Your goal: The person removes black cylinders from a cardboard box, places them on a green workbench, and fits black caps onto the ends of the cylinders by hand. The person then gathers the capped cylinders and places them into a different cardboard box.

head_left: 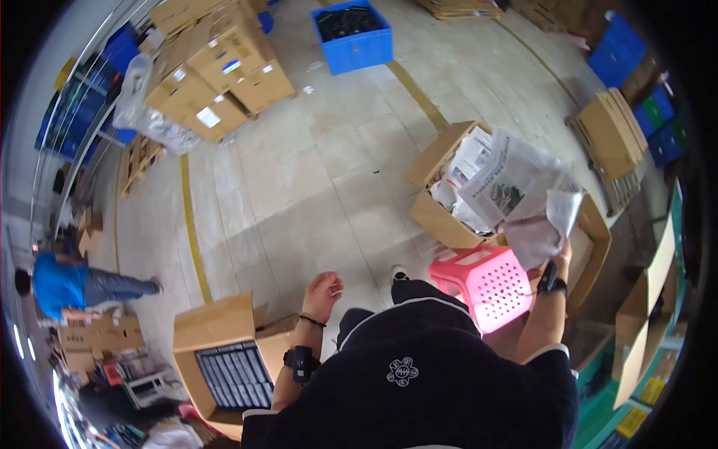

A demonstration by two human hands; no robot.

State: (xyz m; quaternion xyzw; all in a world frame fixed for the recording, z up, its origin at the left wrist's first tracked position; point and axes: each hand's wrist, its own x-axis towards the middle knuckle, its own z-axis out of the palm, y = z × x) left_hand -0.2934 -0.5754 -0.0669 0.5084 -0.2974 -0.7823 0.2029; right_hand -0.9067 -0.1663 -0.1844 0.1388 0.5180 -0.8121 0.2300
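The newspaper [512,179], a pale printed sheet with a dark picture on it, hangs spread and creased to the right of the middle of the view. Taking it as the clock's centre, with twelve at the top, the right hand [564,253] is at five o'clock, grasping its near edge. The left hand [323,295] is at eight o'clock, released, raised over the floor with its fingers loosely bent. At nine o'clock, partly under the newspaper, stands an open cardboard box [449,224] filled with crumpled paper [465,159]. At six o'clock is a pink plastic stool [493,288] with round holes in it, just beside the right forearm. A second open carton [596,243] shows at four o'clock, behind the right hand.

Farther off at eight o'clock, past the left hand, a carton with raised flaps [213,314] holds rows of dark packed pieces [235,376]. Between ten and eleven o'clock, a blue crate [355,54] full of black things sits on the floor [299,179]. Near ten is a pile of brown cartons [217,75]; at two, stacked cardboard [612,135]. Well apart, between eight and nine, a person in a blue shirt [60,284] bends over boxes [101,334].
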